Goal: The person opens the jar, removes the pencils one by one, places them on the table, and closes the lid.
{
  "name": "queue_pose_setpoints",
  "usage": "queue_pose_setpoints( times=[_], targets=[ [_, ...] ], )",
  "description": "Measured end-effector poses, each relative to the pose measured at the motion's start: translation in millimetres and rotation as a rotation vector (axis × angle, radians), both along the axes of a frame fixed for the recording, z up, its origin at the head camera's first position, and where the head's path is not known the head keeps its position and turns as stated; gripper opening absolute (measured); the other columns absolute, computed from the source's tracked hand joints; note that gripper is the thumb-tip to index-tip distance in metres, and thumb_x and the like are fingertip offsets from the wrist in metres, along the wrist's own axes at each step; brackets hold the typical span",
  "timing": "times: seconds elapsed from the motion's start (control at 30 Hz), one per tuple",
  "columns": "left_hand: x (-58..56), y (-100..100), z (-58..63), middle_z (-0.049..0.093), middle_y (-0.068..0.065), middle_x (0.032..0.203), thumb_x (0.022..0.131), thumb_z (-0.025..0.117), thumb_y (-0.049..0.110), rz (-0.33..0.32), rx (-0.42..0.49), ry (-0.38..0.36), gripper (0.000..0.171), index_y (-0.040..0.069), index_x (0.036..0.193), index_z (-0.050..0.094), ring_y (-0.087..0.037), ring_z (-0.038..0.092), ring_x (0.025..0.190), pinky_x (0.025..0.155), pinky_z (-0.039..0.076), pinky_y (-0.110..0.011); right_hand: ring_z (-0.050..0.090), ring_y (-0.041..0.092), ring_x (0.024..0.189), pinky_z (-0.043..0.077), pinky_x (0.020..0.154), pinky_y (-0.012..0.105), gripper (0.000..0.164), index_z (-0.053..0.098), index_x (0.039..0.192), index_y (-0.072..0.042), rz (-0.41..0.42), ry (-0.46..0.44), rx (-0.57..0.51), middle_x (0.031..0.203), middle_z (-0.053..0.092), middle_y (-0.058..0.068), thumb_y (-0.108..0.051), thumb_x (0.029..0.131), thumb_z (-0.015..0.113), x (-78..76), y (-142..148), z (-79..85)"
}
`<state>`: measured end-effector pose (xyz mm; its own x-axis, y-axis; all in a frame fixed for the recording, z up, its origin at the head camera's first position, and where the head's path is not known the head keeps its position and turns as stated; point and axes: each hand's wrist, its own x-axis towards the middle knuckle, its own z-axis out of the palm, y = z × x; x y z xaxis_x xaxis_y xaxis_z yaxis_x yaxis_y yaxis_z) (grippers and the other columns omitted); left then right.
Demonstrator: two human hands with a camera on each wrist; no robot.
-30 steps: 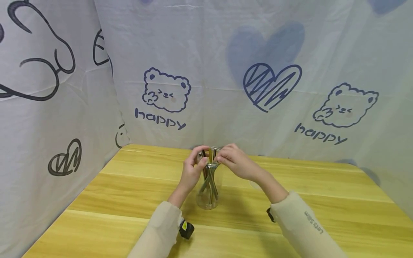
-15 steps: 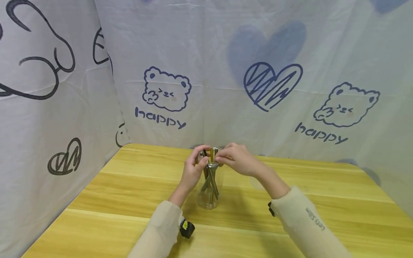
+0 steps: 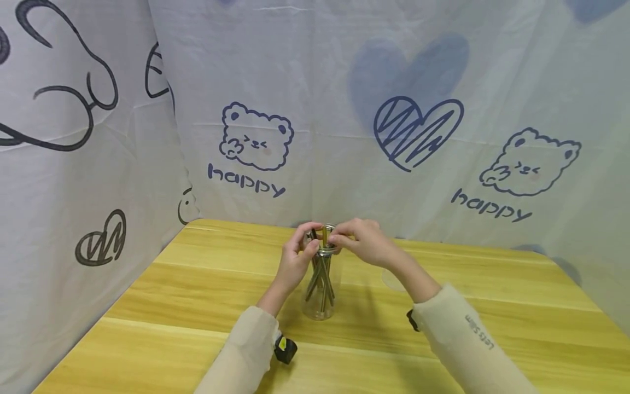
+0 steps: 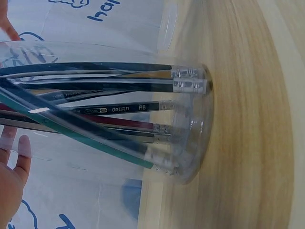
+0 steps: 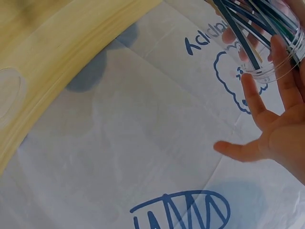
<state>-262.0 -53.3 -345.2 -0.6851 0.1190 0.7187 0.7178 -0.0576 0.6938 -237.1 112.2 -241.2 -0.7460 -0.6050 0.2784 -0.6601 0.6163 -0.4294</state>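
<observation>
A clear jar [image 3: 318, 314] stands upright on the table, full of several pencils [image 4: 128, 108]. In the left wrist view their metal ferrules and eraser ends rest at the jar's bottom; dark, green, red and yellow bodies cross inside. My left hand [image 3: 295, 257] grips the jar around its upper side, thumb near the rim. From the right, my right hand [image 3: 366, 243] reaches the jar's mouth, thumb and forefinger pinched together at a pencil's upper end. The right wrist view shows other fingers of this hand spread beside the rim, while the thumb is out of sight there.
A clear round disc [image 3: 392, 280] lies flat on the wooden table [image 3: 187, 306], right of the jar and partly behind the right forearm. Printed white cloth [image 3: 334, 164] hangs along the table's back and left edges. Each wrist wears a black device [image 3: 285, 349].
The right hand stays at the jar's mouth, its fingers shifting slightly. The pencils have spread and shifted a little inside the jar. The left hand and jar stay in nearly the same place.
</observation>
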Motion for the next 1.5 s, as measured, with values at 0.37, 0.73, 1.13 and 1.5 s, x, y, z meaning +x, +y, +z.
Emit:
queue_pose_setpoints(
  times=[0.37,0.73,1.13,1.5],
  targets=[
    [24.4,1.9,23.1,0.053,-0.031,0.098,0.088,0.047,0.021,0.001,-0.008,-0.016,0.040,-0.011,0.112,0.045,-0.040,0.052,0.087,0.065,0.040,-0.021,0.042,0.014,0.060,0.037,0.056,0.028,0.017,0.063,0.082,-0.003,0.016,0.087,-0.210,0.071,0.057,0.000,-0.009,0.091,0.050,3.2,0.7,0.1],
    [25.7,2.2,23.6,0.053,-0.032,0.099,0.086,0.046,0.015,0.015,-0.017,-0.031,0.037,-0.010,0.112,0.046,-0.046,0.050,0.087,0.064,0.038,-0.020,0.056,0.017,0.053,0.047,0.047,0.029,0.020,0.051,0.089,0.007,0.088,-0.133,-0.594,0.081,0.061,0.022,-0.006,0.096,0.039,-1.6,4.2,-4.6],
    [24.3,2.4,23.3,0.054,-0.034,0.097,0.088,0.048,0.026,0.001,-0.008,-0.012,0.045,-0.012,0.112,0.045,-0.046,0.050,0.085,0.064,0.038,-0.019,0.062,0.021,0.055,0.051,0.051,0.039,0.014,0.041,0.084,0.000,0.134,-0.292,-0.834,0.084,0.058,0.035,-0.009,0.093,0.046,0.3,11.3,-1.6],
    [25.6,2.4,24.4,0.053,-0.033,0.100,0.089,0.047,0.024,0.002,-0.014,-0.010,0.043,-0.012,0.113,0.045,-0.046,0.051,0.090,0.066,0.041,-0.020,0.061,0.019,0.059,0.051,0.056,0.034,0.003,0.053,0.082,0.009,0.192,-0.100,-0.874,0.077,0.063,0.013,0.010,0.083,0.055,-1.1,14.0,-1.2]
  ],
)
